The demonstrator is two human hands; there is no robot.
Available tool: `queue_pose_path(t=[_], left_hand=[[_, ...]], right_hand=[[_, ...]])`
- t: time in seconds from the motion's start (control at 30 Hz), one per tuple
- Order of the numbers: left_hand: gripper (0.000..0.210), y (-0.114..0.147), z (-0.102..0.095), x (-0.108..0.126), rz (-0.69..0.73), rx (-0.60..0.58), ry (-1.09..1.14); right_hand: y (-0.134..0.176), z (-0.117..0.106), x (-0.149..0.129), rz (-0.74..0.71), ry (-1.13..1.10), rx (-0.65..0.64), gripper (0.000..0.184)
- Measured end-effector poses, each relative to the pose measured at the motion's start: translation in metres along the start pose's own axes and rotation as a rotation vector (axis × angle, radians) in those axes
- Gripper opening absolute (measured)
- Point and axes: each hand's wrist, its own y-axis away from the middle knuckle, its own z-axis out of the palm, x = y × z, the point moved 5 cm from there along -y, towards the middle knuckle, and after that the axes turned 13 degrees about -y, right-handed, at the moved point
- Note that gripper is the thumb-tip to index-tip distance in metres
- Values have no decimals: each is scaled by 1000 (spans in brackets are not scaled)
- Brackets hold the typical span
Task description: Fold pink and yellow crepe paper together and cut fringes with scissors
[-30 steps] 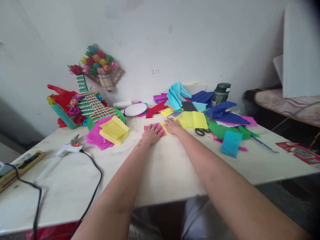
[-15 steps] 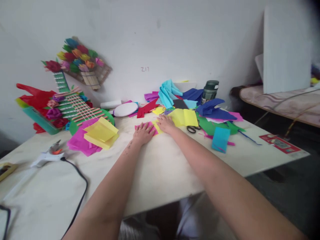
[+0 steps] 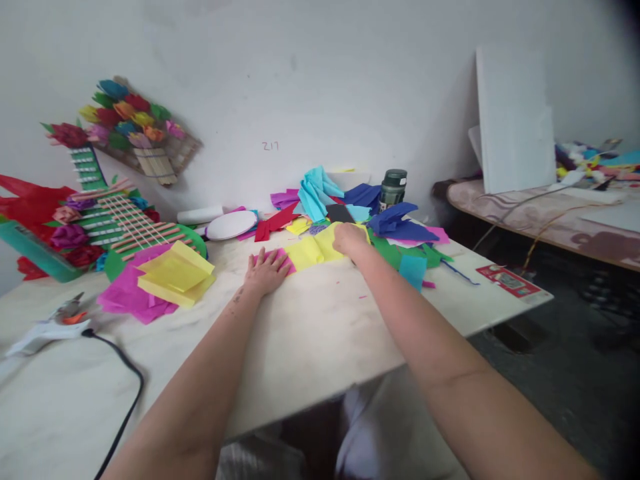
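Observation:
My left hand lies flat with its fingers spread, pressing a pink piece of paper onto the table. A yellow crepe paper strip runs from beside that pink piece to the right, creased across its middle. My right hand is closed, its fingers curled down at the far part of the yellow strip; the fingertips are hidden. Green paper and a light blue piece lie just right of my right wrist. The scissors are out of sight.
A pile of coloured paper and a dark green bottle stand behind. Folded yellow paper lies on magenta sheets at left, near a flower-trimmed green guitar. A white glue gun with black cord lies front left.
My right hand has moved right along the yellow paper and curled closed, and more of the strip shows between the hands. My left hand stays on the pink paper. The view has turned right.

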Motion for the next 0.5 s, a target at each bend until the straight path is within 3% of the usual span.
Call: queue_pose_path(t=[0.13,0.23,0.5], left_hand=[[63,0,0,-1,-1,-2,3],[63,0,0,-1,-10,-4,8],[63,1,-1,0,-9,-13,3]], right_hand=[[4,-8,42,184,94,-125,41],[6,-5,58,234,114,-153,43],[-1,13,60,211,77,-123,51]])
